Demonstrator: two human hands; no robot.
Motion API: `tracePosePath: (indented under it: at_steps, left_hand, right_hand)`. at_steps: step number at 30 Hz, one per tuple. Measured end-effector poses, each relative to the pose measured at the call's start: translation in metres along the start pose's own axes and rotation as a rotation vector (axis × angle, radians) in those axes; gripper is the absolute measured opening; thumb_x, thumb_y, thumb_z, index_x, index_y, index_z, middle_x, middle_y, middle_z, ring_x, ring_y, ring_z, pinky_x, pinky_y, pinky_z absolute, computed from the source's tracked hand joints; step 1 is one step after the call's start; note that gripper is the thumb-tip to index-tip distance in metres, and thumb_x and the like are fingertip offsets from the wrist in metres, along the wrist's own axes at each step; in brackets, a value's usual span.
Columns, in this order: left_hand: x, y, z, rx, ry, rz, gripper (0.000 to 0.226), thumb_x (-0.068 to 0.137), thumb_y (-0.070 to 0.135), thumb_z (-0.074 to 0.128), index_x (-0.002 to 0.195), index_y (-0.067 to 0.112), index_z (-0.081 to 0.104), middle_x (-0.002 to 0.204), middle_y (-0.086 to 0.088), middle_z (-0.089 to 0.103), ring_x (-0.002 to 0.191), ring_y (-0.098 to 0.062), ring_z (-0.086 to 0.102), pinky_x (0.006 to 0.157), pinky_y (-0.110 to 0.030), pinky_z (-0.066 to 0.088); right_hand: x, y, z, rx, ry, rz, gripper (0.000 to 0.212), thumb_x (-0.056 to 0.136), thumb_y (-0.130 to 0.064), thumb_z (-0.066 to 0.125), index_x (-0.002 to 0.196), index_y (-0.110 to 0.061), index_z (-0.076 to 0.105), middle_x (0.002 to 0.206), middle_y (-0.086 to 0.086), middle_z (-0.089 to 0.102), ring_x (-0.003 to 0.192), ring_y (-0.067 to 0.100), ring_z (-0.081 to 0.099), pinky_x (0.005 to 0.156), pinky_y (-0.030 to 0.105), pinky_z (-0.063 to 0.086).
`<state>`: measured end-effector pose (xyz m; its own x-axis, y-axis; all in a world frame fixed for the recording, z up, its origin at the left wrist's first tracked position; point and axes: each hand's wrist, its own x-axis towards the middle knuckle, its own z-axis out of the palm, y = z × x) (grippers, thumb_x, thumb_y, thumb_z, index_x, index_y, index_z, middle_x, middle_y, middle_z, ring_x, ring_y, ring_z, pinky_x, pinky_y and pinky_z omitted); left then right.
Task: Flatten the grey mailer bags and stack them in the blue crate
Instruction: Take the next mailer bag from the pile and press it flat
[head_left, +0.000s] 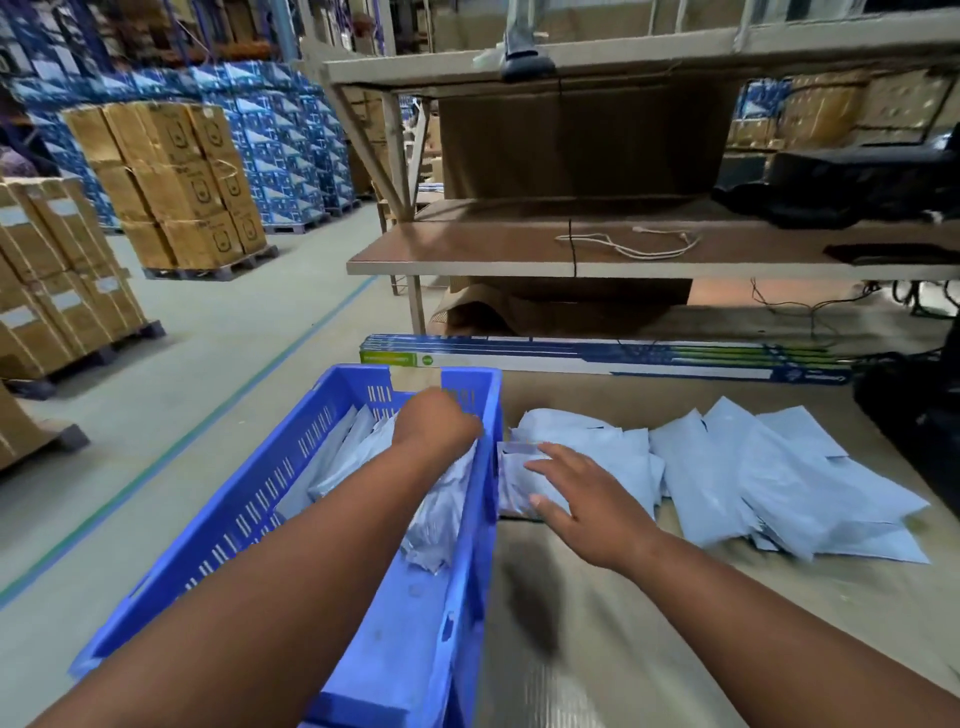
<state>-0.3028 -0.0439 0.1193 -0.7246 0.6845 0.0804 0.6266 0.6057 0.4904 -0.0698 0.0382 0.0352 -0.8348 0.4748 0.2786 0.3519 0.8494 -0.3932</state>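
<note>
- Blue crate (291, 499): sits on the floor, long axis running from the person away toward the shelving; slotted side walls. All places below are given relative to it.
- Inside the crate: several grey mailer bags (343, 457) leaning against the far left wall, long axes roughly along the crate's length; one crumpled bag (441, 514) lies against the right wall, long axis also along the crate.
- Left hand (434, 423): reaches into the crate near its far right corner, knuckles up, fingers curled downward at the top of the crumpled bag. Fingertips hidden; cannot tell whether they actually grasp it.
- Right hand (576, 499): just outside the crate's right wall, fingers spread and straight, palm down, pressing flat on a mailer bag (587, 441); grip released.
- That bag touches or nearly touches the right wall, long axis pointing away from the crate.
- Loose pile of mailer bags (769, 478): further right of the crate on flattened cardboard (623, 623), overlapping, fanned at mixed angles.
- Beyond the crate's far end: long printed cartons (597, 356) laid crosswise, then a brown shelf (467, 249).
</note>
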Motion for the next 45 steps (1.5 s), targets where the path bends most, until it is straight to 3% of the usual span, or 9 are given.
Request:
tracePosePath:
  at_steps: [4, 8, 13, 16, 20, 26, 32, 39, 45]
  left_hand:
    - [-0.019, 0.061, 0.009, 0.277, -0.070, 0.258, 0.022, 0.082, 0.036, 0.068, 0.094, 0.018, 0.073, 0.096, -0.005, 0.069, 0.100, -0.030, 0.066, 0.075, -0.033, 0.055]
    - [-0.048, 0.102, 0.058, 0.469, -0.194, 0.517, 0.040, 0.088, 0.041, 0.069, 0.122, 0.020, 0.068, 0.124, -0.010, 0.063, 0.121, -0.032, 0.057, 0.095, -0.042, 0.055]
    - [-0.059, 0.090, 0.124, 0.614, -0.326, 0.482, 0.063, 0.084, 0.035, 0.073, 0.139, 0.016, 0.049, 0.134, -0.011, 0.056, 0.128, -0.033, 0.056, 0.100, -0.048, 0.051]
    - [-0.053, 0.069, 0.150, 0.716, -0.316, 0.484, 0.084, 0.078, 0.049, 0.078, 0.145, 0.018, 0.038, 0.139, -0.007, 0.049, 0.133, -0.031, 0.047, 0.105, -0.054, 0.045]
    - [-0.050, 0.056, 0.166, 0.831, -0.366, 0.591, 0.077, 0.079, 0.051, 0.076, 0.142, 0.022, 0.042, 0.138, -0.007, 0.050, 0.131, -0.034, 0.047, 0.109, -0.060, 0.036]
    - [-0.102, 0.059, 0.184, 0.778, -0.450, 0.598, 0.069, 0.074, 0.050, 0.072, 0.136, 0.028, 0.050, 0.133, -0.009, 0.048, 0.130, -0.035, 0.043, 0.112, -0.063, 0.028]
    - [-0.180, 0.067, 0.199, 0.530, -0.433, 0.683, 0.078, 0.075, 0.080, 0.055, 0.138, 0.036, 0.051, 0.122, -0.005, 0.047, 0.115, -0.032, 0.046, 0.102, -0.045, 0.040]
    - [-0.243, 0.072, 0.217, 0.318, -0.433, 0.856, 0.086, 0.083, 0.087, 0.049, 0.152, 0.037, 0.040, 0.128, 0.001, 0.043, 0.115, -0.024, 0.041, 0.100, -0.042, 0.040]
    - [-0.265, 0.077, 0.235, 0.158, -0.302, 0.941, 0.086, 0.089, 0.077, 0.059, 0.151, 0.019, 0.050, 0.133, -0.005, 0.051, 0.118, -0.026, 0.049, 0.108, -0.047, 0.042]
  right_hand:
    - [0.002, 0.043, -0.001, -0.273, -0.087, 0.067, 0.049, 0.095, -0.053, 0.055, 0.136, -0.029, 0.064, 0.154, 0.003, 0.052, 0.135, 0.030, 0.054, 0.107, 0.042, 0.047]
    - [0.005, 0.067, -0.003, -0.236, -0.169, 0.200, 0.065, 0.088, -0.053, 0.065, 0.144, -0.025, 0.052, 0.155, 0.003, 0.045, 0.140, 0.029, 0.047, 0.110, 0.042, 0.041]
    - [0.007, 0.092, 0.008, -0.325, -0.316, 0.242, 0.092, 0.087, -0.052, 0.063, 0.165, -0.035, 0.016, 0.173, -0.001, 0.016, 0.160, 0.022, 0.015, 0.127, 0.056, 0.016]
    - [-0.002, 0.109, 0.016, -0.322, -0.355, 0.213, 0.093, 0.083, -0.054, 0.062, 0.163, -0.035, 0.019, 0.164, -0.002, 0.031, 0.152, 0.024, 0.027, 0.121, 0.058, 0.021]
    - [-0.033, 0.123, 0.018, -0.325, -0.352, 0.125, 0.087, 0.080, -0.069, 0.053, 0.157, -0.032, 0.037, 0.150, 0.000, 0.050, 0.140, 0.027, 0.044, 0.112, 0.055, 0.032]
    - [-0.104, 0.131, 0.013, -0.222, -0.355, 0.114, 0.080, 0.079, -0.072, 0.048, 0.149, -0.033, 0.048, 0.135, -0.004, 0.059, 0.122, 0.025, 0.056, 0.106, 0.044, 0.040]
    - [-0.204, 0.151, -0.016, -0.068, -0.342, 0.168, 0.079, 0.086, -0.066, 0.056, 0.158, -0.038, 0.041, 0.160, -0.011, 0.039, 0.145, 0.013, 0.037, 0.123, 0.029, 0.027]
    - [-0.293, 0.165, -0.054, -0.048, -0.325, 0.212, 0.070, 0.093, -0.061, 0.054, 0.159, -0.045, 0.036, 0.165, -0.022, 0.027, 0.152, 0.004, 0.025, 0.125, 0.029, 0.026]
    - [-0.321, 0.179, -0.061, -0.056, -0.315, 0.220, 0.070, 0.094, -0.061, 0.056, 0.159, -0.046, 0.035, 0.167, -0.020, 0.027, 0.154, 0.006, 0.024, 0.125, 0.034, 0.027]
